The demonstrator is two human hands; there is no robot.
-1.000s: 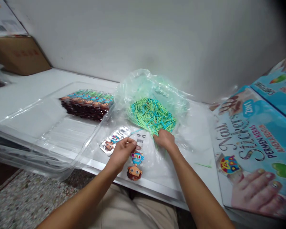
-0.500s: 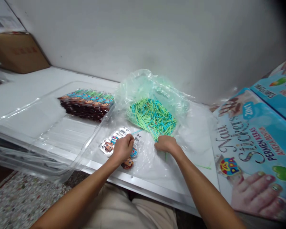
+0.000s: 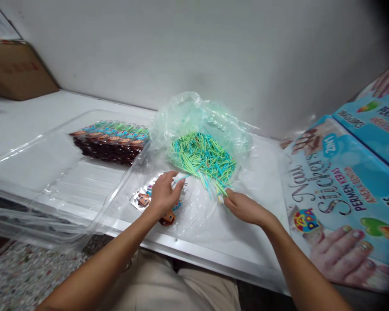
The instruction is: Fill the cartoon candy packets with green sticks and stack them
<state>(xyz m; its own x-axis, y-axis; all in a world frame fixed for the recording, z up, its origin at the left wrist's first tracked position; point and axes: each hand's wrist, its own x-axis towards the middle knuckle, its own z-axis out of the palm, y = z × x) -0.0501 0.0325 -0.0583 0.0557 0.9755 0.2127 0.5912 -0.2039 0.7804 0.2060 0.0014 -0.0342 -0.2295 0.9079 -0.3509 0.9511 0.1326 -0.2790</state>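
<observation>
Right hand (image 3: 246, 208) has slid outward, pinching green sticks (image 3: 221, 188); left hand (image 3: 164, 193) has spread over packets (image 3: 143, 200). Hasty tugging could scatter strays between them!

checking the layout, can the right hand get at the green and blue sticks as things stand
Most likely yes: the right hand is at the near end of the sticks, and the plastic bag gapes toward the person, leaving them exposed.
</observation>
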